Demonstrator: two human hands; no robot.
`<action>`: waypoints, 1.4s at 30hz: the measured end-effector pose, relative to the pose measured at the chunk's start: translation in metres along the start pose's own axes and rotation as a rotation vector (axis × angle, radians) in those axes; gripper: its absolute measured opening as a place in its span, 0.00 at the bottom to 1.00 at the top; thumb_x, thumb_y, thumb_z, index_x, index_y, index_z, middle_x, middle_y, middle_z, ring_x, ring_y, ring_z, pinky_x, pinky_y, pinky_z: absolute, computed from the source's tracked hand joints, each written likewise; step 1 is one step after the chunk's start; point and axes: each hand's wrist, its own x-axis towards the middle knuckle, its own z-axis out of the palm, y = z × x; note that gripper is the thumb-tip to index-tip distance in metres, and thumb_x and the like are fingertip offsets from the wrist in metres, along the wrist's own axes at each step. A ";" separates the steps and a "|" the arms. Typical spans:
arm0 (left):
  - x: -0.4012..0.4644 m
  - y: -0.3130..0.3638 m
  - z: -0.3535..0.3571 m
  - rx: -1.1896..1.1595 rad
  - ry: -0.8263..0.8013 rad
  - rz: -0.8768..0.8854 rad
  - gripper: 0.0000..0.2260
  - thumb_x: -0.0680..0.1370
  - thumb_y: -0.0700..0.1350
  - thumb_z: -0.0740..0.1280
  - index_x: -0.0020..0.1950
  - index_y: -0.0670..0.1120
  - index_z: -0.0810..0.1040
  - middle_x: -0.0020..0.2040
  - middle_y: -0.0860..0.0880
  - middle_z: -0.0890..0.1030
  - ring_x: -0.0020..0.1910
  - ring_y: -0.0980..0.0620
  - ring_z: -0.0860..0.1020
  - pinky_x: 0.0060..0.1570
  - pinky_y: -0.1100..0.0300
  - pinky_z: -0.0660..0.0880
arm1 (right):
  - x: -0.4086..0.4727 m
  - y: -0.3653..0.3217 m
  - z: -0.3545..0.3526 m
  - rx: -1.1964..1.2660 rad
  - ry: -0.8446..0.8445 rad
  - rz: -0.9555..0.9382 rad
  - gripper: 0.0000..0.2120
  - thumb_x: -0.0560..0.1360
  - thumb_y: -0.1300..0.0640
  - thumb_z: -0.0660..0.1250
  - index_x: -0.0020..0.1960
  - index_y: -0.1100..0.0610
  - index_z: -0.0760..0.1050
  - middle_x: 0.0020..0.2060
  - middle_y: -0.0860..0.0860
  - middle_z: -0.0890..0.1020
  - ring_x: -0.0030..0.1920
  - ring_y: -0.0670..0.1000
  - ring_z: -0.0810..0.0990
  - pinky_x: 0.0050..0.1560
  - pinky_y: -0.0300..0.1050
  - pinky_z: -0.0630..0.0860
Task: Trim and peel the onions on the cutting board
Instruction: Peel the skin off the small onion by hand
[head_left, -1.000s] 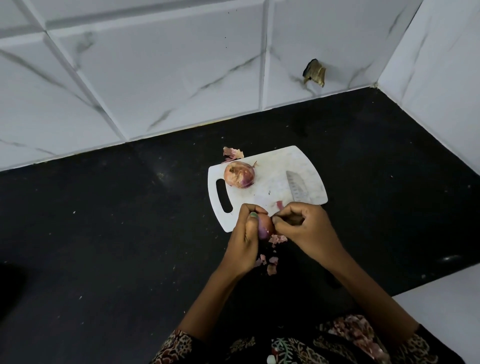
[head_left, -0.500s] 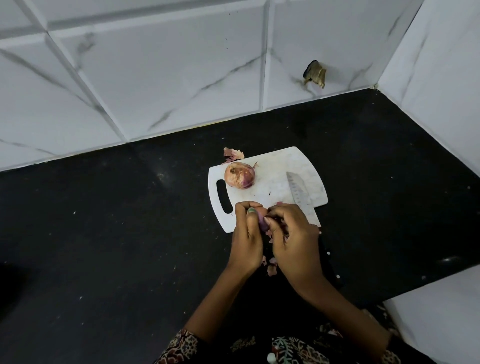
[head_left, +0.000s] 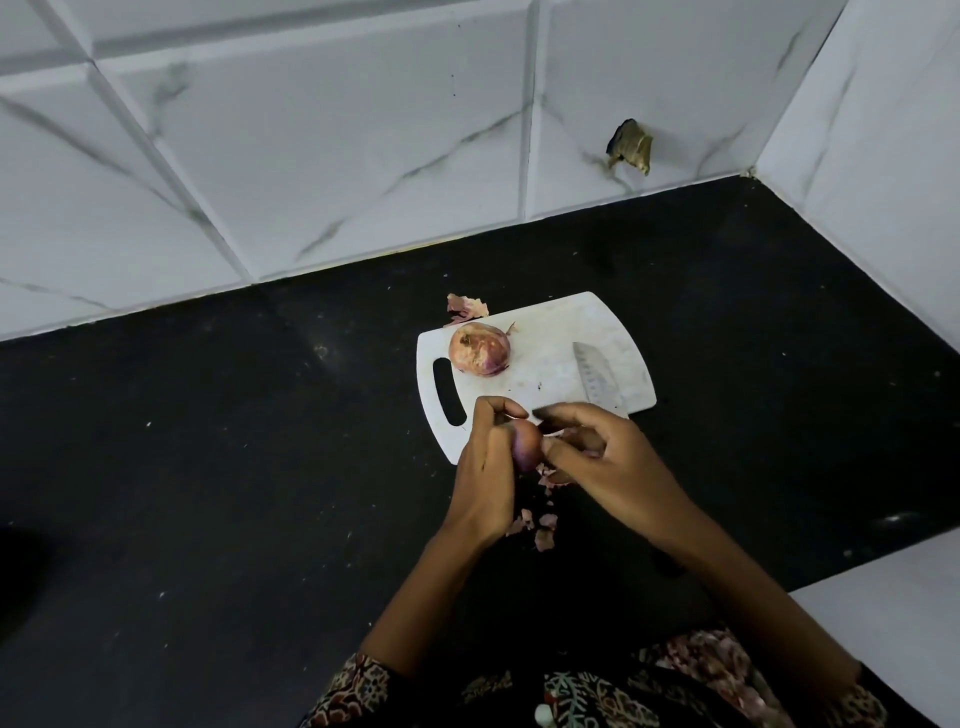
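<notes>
A small purple onion (head_left: 525, 448) is gripped in my left hand (head_left: 485, 467) just over the near edge of the white cutting board (head_left: 540, 374). My right hand (head_left: 602, 462) pinches at the onion's skin from the right, fingers closed on a bit of peel. A second onion (head_left: 479, 348), still in its papery skin, rests on the board's far left part. A knife blade (head_left: 595, 379) lies flat on the board's right side; its handle is hidden behind my right hand.
Torn skin scraps (head_left: 540, 527) lie on the black counter (head_left: 208, 467) below my hands, and another scrap (head_left: 465, 306) sits behind the board. White marble tile walls close the back and right. A white surface (head_left: 893, 623) begins at the near right.
My right hand has drawn back to the right from the onion, pulling at the skin. The left hand has kept the onion in roughly the same spot.
</notes>
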 end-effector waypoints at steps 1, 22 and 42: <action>0.001 0.000 0.000 0.011 -0.004 0.002 0.12 0.72 0.46 0.51 0.51 0.47 0.69 0.36 0.54 0.75 0.36 0.55 0.74 0.39 0.57 0.74 | -0.002 -0.003 0.001 -0.018 -0.014 -0.016 0.12 0.73 0.57 0.70 0.56 0.49 0.79 0.47 0.45 0.83 0.48 0.44 0.82 0.50 0.44 0.80; 0.001 -0.016 0.003 0.113 0.061 0.049 0.10 0.74 0.44 0.51 0.45 0.46 0.71 0.35 0.56 0.76 0.35 0.55 0.74 0.38 0.51 0.73 | -0.001 -0.011 -0.005 -0.079 -0.009 -0.023 0.07 0.68 0.57 0.75 0.47 0.52 0.83 0.39 0.45 0.85 0.41 0.43 0.84 0.47 0.45 0.81; 0.002 -0.016 0.006 0.120 0.124 0.054 0.10 0.75 0.46 0.51 0.46 0.48 0.71 0.38 0.57 0.78 0.40 0.54 0.77 0.42 0.56 0.73 | -0.007 0.002 0.010 -0.125 0.160 -0.201 0.08 0.71 0.56 0.74 0.49 0.56 0.80 0.44 0.45 0.82 0.46 0.42 0.81 0.46 0.35 0.77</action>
